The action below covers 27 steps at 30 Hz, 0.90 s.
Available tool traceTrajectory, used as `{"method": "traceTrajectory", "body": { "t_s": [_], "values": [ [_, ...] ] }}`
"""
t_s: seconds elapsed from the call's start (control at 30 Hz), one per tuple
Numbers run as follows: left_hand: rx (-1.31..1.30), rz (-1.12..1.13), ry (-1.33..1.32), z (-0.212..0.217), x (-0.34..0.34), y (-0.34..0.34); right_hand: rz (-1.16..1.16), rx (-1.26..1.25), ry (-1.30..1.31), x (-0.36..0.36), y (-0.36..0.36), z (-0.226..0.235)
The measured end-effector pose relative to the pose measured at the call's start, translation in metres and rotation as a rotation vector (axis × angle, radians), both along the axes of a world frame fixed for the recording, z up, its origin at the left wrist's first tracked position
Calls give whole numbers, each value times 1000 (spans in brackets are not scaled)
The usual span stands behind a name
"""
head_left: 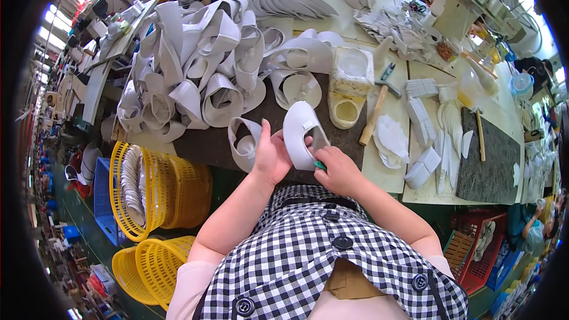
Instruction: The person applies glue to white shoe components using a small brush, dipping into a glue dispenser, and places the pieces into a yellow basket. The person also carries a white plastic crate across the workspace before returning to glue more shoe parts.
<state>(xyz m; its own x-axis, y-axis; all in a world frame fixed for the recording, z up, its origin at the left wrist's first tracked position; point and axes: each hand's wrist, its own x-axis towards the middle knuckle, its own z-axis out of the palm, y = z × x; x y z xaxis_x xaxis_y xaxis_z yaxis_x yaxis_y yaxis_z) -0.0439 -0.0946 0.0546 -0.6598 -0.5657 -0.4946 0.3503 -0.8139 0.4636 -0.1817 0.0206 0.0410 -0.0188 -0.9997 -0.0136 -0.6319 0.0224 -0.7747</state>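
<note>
My left hand (272,157) is closed on a white shoe upper (295,127), which stands tilted in front of me with its opening facing right. My right hand (341,172) grips a small green-handled tool (320,166) against the upper's right edge. Most of that tool is hidden by the fingers, so its exact kind does not show. Just left of my left hand, another white upper (238,153) lies at the dark mat's near edge. Beyond the hands sits one more upper (298,90).
A large heap of white uppers (201,53) covers the table's left side. On the right are a glue-stained pot (345,112), a wooden-handled hammer (372,115), stacked white pieces (419,120) and another hammer (480,136). Yellow baskets (186,192) stand at lower left, a red crate (481,261) at lower right.
</note>
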Motion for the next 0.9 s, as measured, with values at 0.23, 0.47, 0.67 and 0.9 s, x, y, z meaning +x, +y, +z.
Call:
{"method": "traceTrajectory", "body": {
  "t_s": [0.23, 0.47, 0.67, 0.9],
  "values": [
    [-399, -2, -411, -14, 14, 4, -83, -162, 114, 1, -12, 15],
    [-189, -139, -269, -7, 7, 8, -264, -272, 341, -7, -55, -2],
    [56, -130, -157, 5, 10, 17, -310, -257, 360, -1, -52, -17],
    [-1174, -340, -948, -27, 12, -17, -346, -17, -83, -9, -31, -13]
  ]
}}
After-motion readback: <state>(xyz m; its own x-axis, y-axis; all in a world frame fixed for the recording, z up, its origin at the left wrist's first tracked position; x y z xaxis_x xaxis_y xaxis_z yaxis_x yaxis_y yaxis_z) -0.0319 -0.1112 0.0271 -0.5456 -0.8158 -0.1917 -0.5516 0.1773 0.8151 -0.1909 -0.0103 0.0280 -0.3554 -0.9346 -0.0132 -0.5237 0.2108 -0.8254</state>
